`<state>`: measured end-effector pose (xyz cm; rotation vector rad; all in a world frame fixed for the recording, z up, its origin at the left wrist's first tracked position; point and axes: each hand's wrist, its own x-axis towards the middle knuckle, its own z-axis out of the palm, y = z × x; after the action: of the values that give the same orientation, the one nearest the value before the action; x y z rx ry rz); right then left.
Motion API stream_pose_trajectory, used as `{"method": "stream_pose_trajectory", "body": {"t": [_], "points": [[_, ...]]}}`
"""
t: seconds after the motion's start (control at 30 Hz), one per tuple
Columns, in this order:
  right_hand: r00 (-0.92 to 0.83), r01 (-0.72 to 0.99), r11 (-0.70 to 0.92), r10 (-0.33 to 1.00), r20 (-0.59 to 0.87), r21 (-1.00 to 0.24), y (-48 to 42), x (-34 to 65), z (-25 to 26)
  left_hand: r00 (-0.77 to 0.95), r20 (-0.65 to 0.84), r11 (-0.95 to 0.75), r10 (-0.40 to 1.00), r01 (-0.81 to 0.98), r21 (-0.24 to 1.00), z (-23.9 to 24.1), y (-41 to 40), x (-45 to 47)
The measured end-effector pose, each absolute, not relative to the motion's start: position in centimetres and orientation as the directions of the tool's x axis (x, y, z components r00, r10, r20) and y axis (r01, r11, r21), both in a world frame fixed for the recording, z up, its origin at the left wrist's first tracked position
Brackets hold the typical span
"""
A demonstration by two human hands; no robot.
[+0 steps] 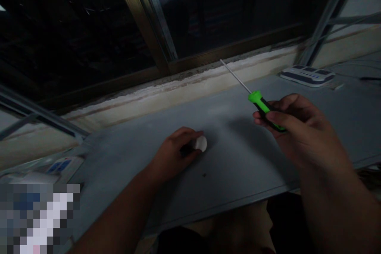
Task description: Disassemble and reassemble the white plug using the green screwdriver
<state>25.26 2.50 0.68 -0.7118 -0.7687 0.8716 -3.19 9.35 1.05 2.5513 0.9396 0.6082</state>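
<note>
While the left hand (pixel 174 152) closes on a small white piece (pixel 200 143) on the grey table (pixel 238 166), the right hand (pixel 293 125) at three o'clock grips a green-handled screwdriver (pixel 262 105).

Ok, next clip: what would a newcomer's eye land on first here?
The screwdriver stands out most. Its bright green handle sits in the right hand, right of centre, and its thin shaft angles up toward the dark window. Next comes the left hand, at the middle of the grey table, closed around a small white piece. A white power strip lies at the table's far right.
</note>
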Motion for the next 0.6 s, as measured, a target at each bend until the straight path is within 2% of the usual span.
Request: {"method": "stream_pose_trajectory", "body": {"t": [0.17,0.6], "points": [[0.436,-0.364,0.439,0.86,0.266,-0.821,2.88,24.82,0.31,0.623,0.216,-0.635,0.752,0.596,0.491,0.91,9.2,-2.97],[0.417,-0.307,0.437,0.86,0.293,-0.845,3.4,25.0,-0.34,0.697,0.281,-0.734,0.66,0.519,0.437,0.93,9.19,-2.82]]}}
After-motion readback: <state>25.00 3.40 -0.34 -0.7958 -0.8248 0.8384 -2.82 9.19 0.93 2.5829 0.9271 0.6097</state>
